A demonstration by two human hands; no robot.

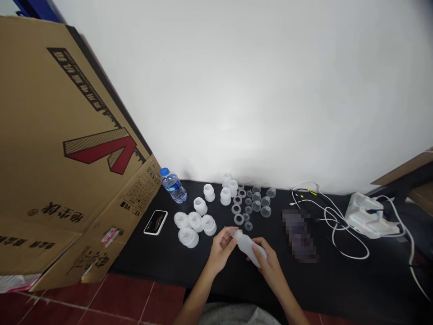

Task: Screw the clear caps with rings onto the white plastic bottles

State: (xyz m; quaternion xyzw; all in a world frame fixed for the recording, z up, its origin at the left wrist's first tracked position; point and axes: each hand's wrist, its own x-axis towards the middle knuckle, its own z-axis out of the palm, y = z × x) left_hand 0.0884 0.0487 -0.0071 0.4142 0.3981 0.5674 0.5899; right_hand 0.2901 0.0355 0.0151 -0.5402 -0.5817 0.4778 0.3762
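My hands are low in the middle of the black tabletop (149, 257). My right hand (269, 264) is shut around the body of a frosted white plastic bottle (248, 247). My left hand (221, 250) has its fingers at the bottle's narrow neck end, pinching it or something small there; the fingers hide that detail. Just beyond my hands lie several white ribbed silicone pieces (194, 222), several translucent rings (238, 219) and several small clear cups (260, 203), none touching my hands.
A large printed cardboard sheet (67, 144) leans in on the left, beside a capped water bottle (173, 187) and a small black device (155, 222). On the right are a blurred object (299, 234), white cables (338, 225) and a white plastic unit (367, 216). A white wall stands behind.
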